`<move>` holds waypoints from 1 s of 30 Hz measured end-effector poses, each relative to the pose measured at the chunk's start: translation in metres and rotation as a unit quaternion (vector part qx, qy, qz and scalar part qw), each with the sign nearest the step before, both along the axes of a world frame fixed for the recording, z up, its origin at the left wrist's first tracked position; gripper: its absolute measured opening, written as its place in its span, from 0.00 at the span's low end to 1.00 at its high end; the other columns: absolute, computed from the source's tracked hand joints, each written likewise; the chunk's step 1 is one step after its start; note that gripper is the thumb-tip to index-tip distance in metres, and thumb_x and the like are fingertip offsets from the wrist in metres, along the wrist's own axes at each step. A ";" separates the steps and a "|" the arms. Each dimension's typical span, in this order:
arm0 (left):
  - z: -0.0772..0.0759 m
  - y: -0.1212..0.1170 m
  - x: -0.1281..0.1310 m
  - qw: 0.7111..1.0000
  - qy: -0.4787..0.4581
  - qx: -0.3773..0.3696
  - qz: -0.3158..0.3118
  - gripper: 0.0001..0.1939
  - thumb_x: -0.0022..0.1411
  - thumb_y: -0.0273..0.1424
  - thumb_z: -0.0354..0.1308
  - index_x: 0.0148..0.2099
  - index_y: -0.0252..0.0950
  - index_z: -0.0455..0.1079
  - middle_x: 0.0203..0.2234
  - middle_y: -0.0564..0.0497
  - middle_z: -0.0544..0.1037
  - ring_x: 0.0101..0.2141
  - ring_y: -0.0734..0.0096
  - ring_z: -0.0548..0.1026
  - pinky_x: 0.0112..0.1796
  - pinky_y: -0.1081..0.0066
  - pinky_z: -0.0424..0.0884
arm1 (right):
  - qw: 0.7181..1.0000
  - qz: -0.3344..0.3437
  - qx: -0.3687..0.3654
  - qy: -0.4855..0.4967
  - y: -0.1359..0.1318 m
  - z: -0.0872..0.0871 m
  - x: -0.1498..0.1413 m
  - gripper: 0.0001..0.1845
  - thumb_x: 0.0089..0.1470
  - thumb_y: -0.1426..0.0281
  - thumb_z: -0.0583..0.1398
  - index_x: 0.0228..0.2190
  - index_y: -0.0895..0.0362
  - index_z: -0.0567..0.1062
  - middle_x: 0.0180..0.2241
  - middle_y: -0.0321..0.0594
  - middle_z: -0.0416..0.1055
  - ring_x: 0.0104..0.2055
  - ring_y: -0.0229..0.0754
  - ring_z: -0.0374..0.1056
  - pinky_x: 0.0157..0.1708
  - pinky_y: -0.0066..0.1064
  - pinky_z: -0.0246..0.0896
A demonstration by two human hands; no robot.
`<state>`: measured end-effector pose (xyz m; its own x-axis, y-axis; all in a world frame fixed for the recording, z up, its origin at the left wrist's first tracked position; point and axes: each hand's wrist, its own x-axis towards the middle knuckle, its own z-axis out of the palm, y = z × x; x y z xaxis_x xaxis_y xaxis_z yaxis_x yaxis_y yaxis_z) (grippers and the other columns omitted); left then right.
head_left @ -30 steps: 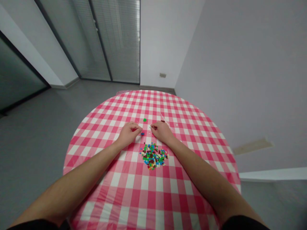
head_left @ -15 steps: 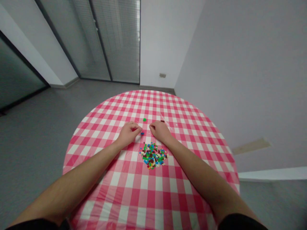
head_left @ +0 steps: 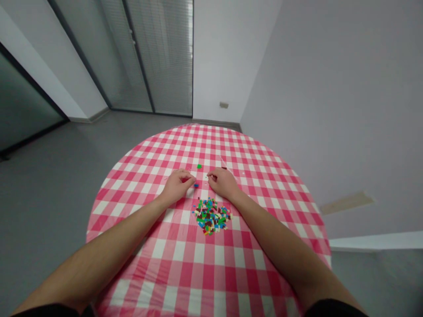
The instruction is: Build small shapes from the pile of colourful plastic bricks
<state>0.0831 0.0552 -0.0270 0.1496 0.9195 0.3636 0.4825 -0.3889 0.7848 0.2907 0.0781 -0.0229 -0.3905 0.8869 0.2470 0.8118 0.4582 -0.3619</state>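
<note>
My left hand (head_left: 178, 186) and my right hand (head_left: 223, 182) rest close together on a pink-and-white checked tablecloth (head_left: 185, 273), fingers curled inward. Whether either pinches a tiny piece, I cannot tell. A small blue brick (head_left: 196, 185) lies just beyond my left fingertips. Farther out sit a green brick (head_left: 199, 166) and a dark red brick (head_left: 224, 167). Nearer me, between my forearms, is a heap of several small multicoloured plastic bricks (head_left: 211, 215).
The round table's far rim (head_left: 211, 125) drops to a grey floor (head_left: 49, 211). Beyond it stand a glass door with blinds (head_left: 158, 57) and a pale wall (head_left: 330, 88). No other person is in view.
My right hand has shifted slightly on the cloth, and the view has moved a little. The loose bricks and the heap stay in the same places.
</note>
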 end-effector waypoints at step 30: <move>-0.003 0.003 -0.001 1.000 -0.004 -0.003 -0.007 0.11 0.59 0.34 0.57 0.26 0.38 0.74 0.27 0.52 0.77 0.32 0.66 0.74 0.40 0.65 0.69 | 0.992 0.014 -0.048 -0.115 0.004 0.004 -0.006 0.23 0.60 0.71 0.53 0.55 0.51 0.74 0.50 0.43 0.76 0.49 0.50 0.73 0.43 0.36 0.66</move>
